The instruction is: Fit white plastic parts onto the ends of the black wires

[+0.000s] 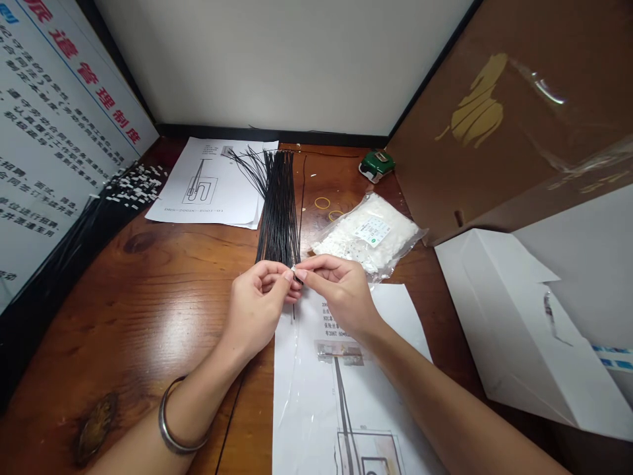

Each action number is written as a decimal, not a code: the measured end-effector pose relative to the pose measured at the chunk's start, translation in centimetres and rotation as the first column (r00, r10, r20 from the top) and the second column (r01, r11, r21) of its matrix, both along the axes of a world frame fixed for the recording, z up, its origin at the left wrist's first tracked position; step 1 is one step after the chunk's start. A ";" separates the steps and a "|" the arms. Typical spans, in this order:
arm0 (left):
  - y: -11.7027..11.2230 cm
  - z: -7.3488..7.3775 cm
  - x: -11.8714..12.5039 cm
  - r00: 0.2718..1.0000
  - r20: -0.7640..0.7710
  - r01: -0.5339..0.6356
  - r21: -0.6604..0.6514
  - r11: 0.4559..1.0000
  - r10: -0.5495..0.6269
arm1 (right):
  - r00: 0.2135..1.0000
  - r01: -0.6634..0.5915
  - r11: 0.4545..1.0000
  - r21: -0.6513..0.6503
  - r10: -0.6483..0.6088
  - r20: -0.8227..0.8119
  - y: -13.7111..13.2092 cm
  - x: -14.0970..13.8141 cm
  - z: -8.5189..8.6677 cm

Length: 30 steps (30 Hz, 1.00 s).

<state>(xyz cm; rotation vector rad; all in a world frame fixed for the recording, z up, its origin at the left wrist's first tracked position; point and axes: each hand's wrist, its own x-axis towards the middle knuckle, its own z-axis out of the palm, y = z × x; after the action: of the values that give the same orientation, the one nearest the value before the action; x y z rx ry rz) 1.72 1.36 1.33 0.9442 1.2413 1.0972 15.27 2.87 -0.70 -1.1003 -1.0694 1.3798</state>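
Note:
My left hand and my right hand meet at the middle of the table, thumbs and forefingers pinched together. Between the fingertips shows a small white connector, with a thin black wire at it. My fingers hide most of both, so the exact fit between them cannot be made out. Just beyond my hands lies a bundle of black wires, its far ends fanned out. A clear plastic bag full of small white pieces rests beyond my right hand. Under my hands a printed drawing sheet lies on the table.
Another printed sheet lies at the back left. Black wires with white ends pile along the left. A green tape measure and yellow rubber bands lie at the back. A white box and brown carton border the right.

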 end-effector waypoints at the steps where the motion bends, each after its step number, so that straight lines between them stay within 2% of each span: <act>1: 0.0 0.1 0.0 1.000 0.003 0.001 -0.002 1.000 -0.001 | 1.000 0.001 1.000 -0.009 -0.001 -0.006 0.0 0.0 0.0; 12: 0.1 0.0 0.0 0.999 0.042 -0.010 -0.023 1.000 0.011 | 0.998 0.054 0.998 0.022 -0.055 0.040 0.0 0.0 0.0; 30: 0.0 0.2 0.0 1.000 0.010 -0.003 -0.027 1.000 0.003 | 0.996 -0.002 0.998 0.066 -0.004 0.090 0.1 0.2 -0.1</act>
<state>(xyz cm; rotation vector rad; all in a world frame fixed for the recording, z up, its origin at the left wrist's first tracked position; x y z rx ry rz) 1.70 1.38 1.50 0.9161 1.2471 1.0841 15.47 2.94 -0.81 -1.1231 -1.1711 1.2952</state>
